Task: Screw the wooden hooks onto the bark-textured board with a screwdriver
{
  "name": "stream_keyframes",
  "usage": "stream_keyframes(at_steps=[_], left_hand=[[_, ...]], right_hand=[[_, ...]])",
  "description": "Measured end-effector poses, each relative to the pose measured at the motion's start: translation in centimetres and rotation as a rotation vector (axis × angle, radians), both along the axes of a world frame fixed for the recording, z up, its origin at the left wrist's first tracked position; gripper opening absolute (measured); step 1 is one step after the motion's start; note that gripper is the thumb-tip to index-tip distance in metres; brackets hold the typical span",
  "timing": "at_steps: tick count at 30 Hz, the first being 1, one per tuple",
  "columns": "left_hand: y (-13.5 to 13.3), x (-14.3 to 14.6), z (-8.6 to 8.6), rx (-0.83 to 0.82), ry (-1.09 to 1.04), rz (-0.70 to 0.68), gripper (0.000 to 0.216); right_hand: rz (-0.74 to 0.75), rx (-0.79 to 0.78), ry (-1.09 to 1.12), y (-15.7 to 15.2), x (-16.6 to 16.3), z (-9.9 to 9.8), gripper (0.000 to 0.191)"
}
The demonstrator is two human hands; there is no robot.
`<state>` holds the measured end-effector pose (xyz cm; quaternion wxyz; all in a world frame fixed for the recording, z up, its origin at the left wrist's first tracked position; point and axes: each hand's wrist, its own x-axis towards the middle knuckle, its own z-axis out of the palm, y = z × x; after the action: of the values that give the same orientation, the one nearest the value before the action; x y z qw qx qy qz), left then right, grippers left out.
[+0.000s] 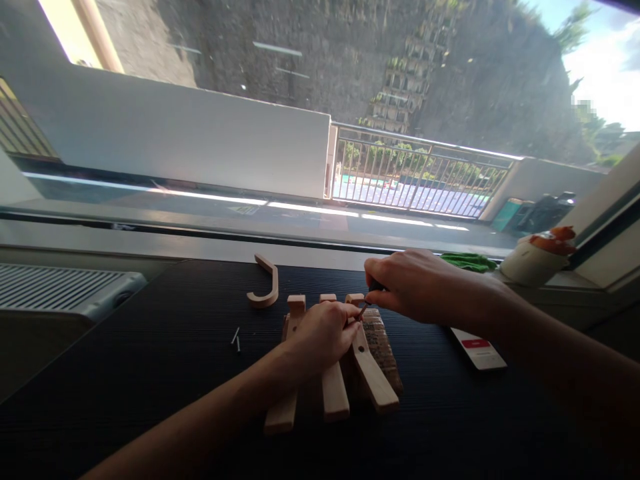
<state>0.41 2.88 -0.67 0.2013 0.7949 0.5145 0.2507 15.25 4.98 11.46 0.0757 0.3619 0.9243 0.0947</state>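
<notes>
My right hand [407, 283] is closed around the dark handle of a screwdriver [364, 309], whose shaft slants down to the left. Its tip meets the fingers of my left hand [325, 330] at the upper part of the right wooden hook [375, 380]. Those left fingers are pinched together there; what lies between them is hidden. Under my left hand are the middle wooden hook [335, 393] and the left wooden hook [281, 413], both partly covered. All three lie across a brown, tape-wrapped block [383, 333]. A dark hole shows in the right hook.
A loose wooden hook [274, 283] and two screws [235, 337] lie left on the black table [165, 360]. At right are a phone-like white slab [480, 353], a green cloth [467, 261] and a pale pot [533, 263]. A window and sill run behind; a radiator [65, 290] stands left.
</notes>
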Motion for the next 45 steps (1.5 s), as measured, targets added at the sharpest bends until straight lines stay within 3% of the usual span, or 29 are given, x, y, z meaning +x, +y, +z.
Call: stream_keyframes(at_steps=[7,14,19,26,32,41,45], left_hand=[[0.1,0.1,-0.1,-0.024,-0.024,0.052,0.024],[0.0,0.1,0.1,-0.017,-0.035,0.061,0.024],[-0.1,0.0,-0.1,-0.013,-0.025,0.074,0.022],[-0.2,-0.1,0.0,0.010,-0.001,0.035,0.021],[0.0,-0.1,-0.4,0.003,-0.018,0.038,0.023],[-0.1,0.0,0.0,0.025,-0.003,0.013,0.023],[0.0,0.0,-0.1,0.019,-0.013,0.017,0.023]], right_hand=[[-0.019,0.034,0.028,0.2,0.6,-0.4,0.030],[0.037,-0.116,0.099,-0.1,1.7,0.4,0.026],[0.057,-0.078,0.076,0.3,1.2,0.5,0.016],[-0.022,-0.007,0.082,0.0,-0.3,-0.3,0.029],[0.089,-0.061,0.086,0.2,0.9,0.6,0.020],[0.032,0.080,0.071,0.1,0.1,-0.5,0.030],[0.082,0.012,0.114,0.2,0.8,-0.1,0.027]])
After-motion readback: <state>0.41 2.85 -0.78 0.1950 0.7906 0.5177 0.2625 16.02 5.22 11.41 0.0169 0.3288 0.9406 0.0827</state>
